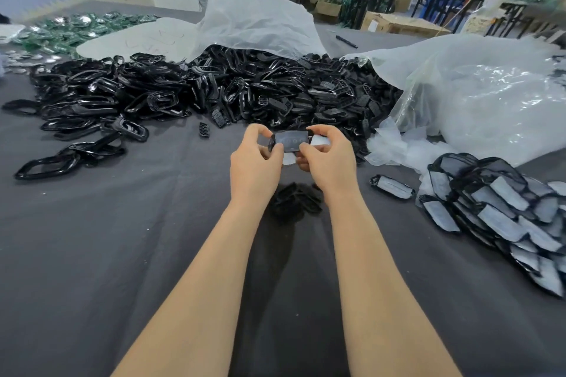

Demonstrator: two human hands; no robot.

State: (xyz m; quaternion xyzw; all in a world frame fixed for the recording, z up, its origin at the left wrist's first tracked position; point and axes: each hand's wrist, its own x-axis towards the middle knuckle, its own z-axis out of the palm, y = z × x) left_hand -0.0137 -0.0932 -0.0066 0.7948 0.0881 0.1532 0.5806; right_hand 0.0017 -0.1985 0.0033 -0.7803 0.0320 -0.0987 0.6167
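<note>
A small black key-fob shell (290,141) with a pale film on its face is held above the dark cloth-covered table (122,239). My left hand (255,162) pinches its left end with thumb and fingers. My right hand (324,159) grips its right end, and a bit of white film (320,140) shows between those fingers. Both hands hover in front of a big heap of black plastic shells and button pads (275,89). A small cluster of black pads (295,199) lies on the cloth under my wrists.
Glossy black frames (101,101) sprawl at the left. A stack of film-covered shells (505,211) sits at the right, with one lone piece (392,186) beside it. Clear plastic bags (477,92) and a white sack (254,15) lie behind; green circuit boards (70,30) at far left.
</note>
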